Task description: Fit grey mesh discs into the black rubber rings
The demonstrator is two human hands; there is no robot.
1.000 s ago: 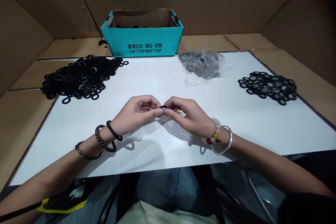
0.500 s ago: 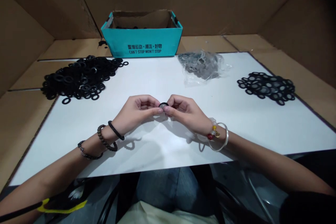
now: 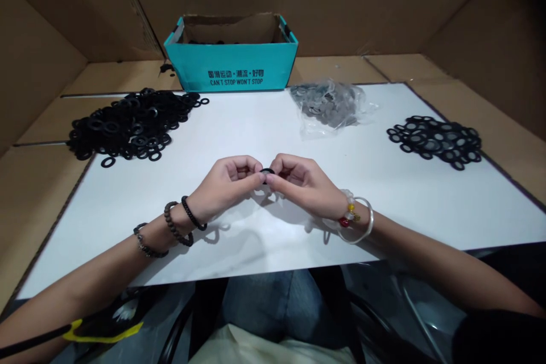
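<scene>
Small black ring (image 3: pixel 267 172), washer-like with open centre, pinched between fingertips of left grip (image 3: pixel 226 183) and right grip (image 3: pixel 303 183), held just above white desk (image 3: pixel 256 125) near its middle, lying roughly flat, only far dark arc visible, rest hidden behind fingertips.

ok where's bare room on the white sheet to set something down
Bare white sheet between the big ring pile and the plastic bag, between that bag and the small ring pile, and the right front corner. Crowded: both piles, the bag.
</scene>
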